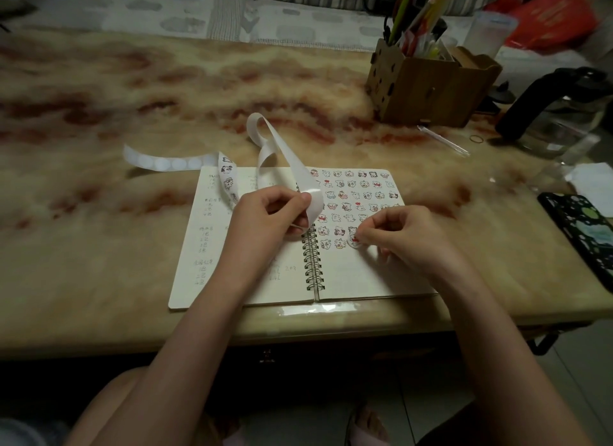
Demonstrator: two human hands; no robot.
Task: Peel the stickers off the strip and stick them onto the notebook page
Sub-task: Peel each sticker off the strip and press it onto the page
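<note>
Presently, left hand (268, 213) grips strip (288, 153); right hand (404, 236) pinches sticker (354, 242) over notebook page (365, 273): premature contact may set it crooked.

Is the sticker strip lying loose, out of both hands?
No, the left hand pinches the sticker strip over the notebook, while the right hand holds a sticker at the page.

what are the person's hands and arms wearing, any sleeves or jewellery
The left hand and right hand are both bare: no gloves, rings, watch or bracelets show. No sleeves come into view on either arm. The light is dim, so small marks cannot be ruled out.
</note>
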